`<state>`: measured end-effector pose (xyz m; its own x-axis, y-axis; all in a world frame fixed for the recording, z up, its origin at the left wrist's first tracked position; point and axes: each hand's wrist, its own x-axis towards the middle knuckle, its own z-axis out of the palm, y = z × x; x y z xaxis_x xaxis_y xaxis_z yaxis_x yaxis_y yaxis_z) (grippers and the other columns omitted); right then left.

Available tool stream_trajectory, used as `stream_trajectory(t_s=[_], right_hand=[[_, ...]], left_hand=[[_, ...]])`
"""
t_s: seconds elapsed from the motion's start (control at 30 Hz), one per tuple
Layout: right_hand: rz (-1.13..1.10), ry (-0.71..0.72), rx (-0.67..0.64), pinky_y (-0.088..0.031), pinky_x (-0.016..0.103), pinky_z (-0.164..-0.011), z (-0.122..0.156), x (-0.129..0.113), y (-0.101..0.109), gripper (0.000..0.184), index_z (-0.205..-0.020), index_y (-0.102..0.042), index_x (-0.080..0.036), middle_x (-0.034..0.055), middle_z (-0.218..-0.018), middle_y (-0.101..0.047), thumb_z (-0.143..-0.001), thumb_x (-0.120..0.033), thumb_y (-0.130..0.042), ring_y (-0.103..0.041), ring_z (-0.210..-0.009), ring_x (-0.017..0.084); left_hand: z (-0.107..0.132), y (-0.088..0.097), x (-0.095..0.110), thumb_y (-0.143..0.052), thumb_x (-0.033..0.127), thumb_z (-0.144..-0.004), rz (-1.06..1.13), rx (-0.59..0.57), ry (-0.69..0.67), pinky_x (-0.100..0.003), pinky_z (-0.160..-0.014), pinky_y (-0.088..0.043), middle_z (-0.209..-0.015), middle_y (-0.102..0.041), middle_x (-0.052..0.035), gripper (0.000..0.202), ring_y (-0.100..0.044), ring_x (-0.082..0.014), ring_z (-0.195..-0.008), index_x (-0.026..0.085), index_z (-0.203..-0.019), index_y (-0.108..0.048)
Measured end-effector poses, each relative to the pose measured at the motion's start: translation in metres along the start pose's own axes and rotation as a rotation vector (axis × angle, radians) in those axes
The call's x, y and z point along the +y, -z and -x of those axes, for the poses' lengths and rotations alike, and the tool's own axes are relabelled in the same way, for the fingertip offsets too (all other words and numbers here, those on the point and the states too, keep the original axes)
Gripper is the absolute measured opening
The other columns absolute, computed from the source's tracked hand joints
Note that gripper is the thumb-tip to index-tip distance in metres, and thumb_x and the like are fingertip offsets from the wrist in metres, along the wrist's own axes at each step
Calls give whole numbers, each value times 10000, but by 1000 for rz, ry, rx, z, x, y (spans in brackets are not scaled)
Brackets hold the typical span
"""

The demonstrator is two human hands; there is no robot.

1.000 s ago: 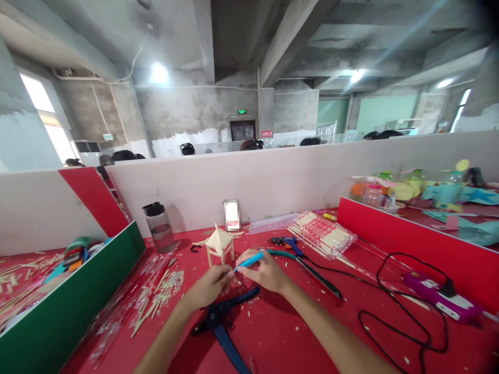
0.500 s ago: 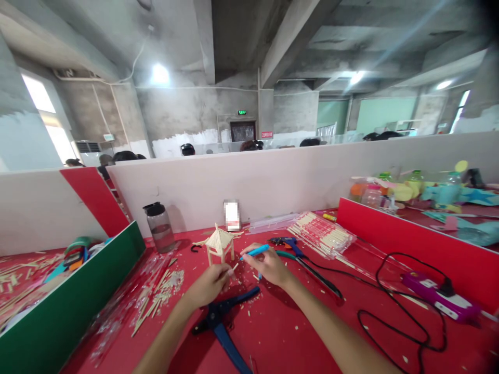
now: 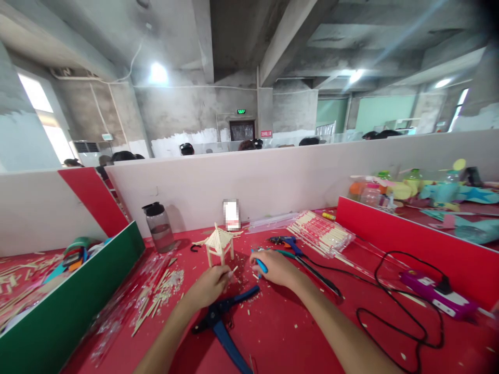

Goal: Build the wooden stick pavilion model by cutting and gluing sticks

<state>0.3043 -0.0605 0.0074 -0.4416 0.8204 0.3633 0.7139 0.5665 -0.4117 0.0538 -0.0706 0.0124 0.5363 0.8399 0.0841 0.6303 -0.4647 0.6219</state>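
My left hand (image 3: pixel 215 282) is closed, with a short piece of wooden stick (image 3: pixel 234 269) pinched at its fingertips. In my right hand (image 3: pixel 277 267) is a blue pen (image 3: pixel 261 265), slanted down toward the right. Just below it a small blue piece (image 3: pixel 260 276) shows, perhaps a pen cap. A little pavilion of wooden sticks (image 3: pixel 220 242) with a pointed roof stands behind my left hand. Nearest to my left wrist lies a blue-handled cutter (image 3: pixel 222 322) with its handles spread on the red table (image 3: pixel 288 343).
A dark-lidded water bottle (image 3: pixel 159 231) stands at the back left. Loose sticks and chips (image 3: pixel 166 291) lie left, beside a green divider (image 3: pixel 86 280). To the right are a blue glue gun (image 3: pixel 290 243), a bagged stick bundle (image 3: pixel 322 234), a black cable and a purple power strip (image 3: pixel 436 293).
The blue pen has turned in my right hand, from pointing left to slanting down toward the right. That hand has rolled over slightly; my left hand has hardly moved.
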Motion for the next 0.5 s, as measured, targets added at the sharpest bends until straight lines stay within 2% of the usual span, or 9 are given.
stream_trajectory(t_s=[0.07, 0.17, 0.5], right_hand=[[35, 10, -63, -448, 286, -768, 2, 2, -3, 240, -1008, -706, -237, 64, -946, -742, -774, -190, -715, -678, -909, 247], [66, 22, -126, -438, 277, -769, 3, 4, -6, 307, -1022, -692, -236, 67, -982, -731, -730, -149, -734, -666, -931, 243], [57, 11, -137, -403, 270, -723, 3, 4, -7, 99, -932, -677, -215, 69, -935, -728, -852, -189, -624, -660, -871, 225]], left_hand=[[0, 1, 1, -341, 448, -955, 4, 6, -7, -257, -587, -350, -627, -528, 4, 376, -499, -151, -593, 194, -724, -495], [0, 0, 0, -347, 415, -954, -2, 7, -13, -255, -596, -354, -639, -537, 1, 346, -510, -152, -605, 189, -752, -514], [-2, -6, -6, -355, 402, -964, 10, -1, -35, -239, -587, -347, -655, -536, 6, 342, -497, -142, -605, 188, -753, -519]])
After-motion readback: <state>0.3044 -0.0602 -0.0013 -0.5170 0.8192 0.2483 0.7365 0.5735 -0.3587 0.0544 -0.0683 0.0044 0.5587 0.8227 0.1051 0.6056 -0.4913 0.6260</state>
